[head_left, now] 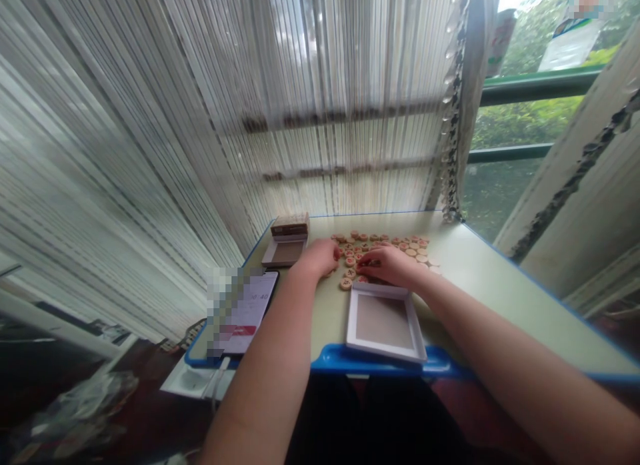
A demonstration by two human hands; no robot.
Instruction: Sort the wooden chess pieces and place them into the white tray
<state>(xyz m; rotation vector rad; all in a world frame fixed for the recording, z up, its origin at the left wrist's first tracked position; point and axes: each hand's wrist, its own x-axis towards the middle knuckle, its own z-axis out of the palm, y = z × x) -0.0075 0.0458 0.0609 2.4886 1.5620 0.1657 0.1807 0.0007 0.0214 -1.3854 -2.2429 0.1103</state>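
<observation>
Many round wooden xiangqi pieces, some marked in red and some in dark characters, lie spread over the far middle of the table. At their left edge is my left hand, its fingers curled together; what they hold, if anything, is hidden. My right hand reaches in from the right over the pieces, thumb and fingers closed at a piece near their tips. Just below it, near the front edge, lies an open shallow white box tray with a brown bottom. Several pieces to the right are blank side up.
A pale table with blue edging stands before me. At left are a phone with a lit screen, a white cable, another shallow box part and a brown box. String curtains hang behind; a window opens at right.
</observation>
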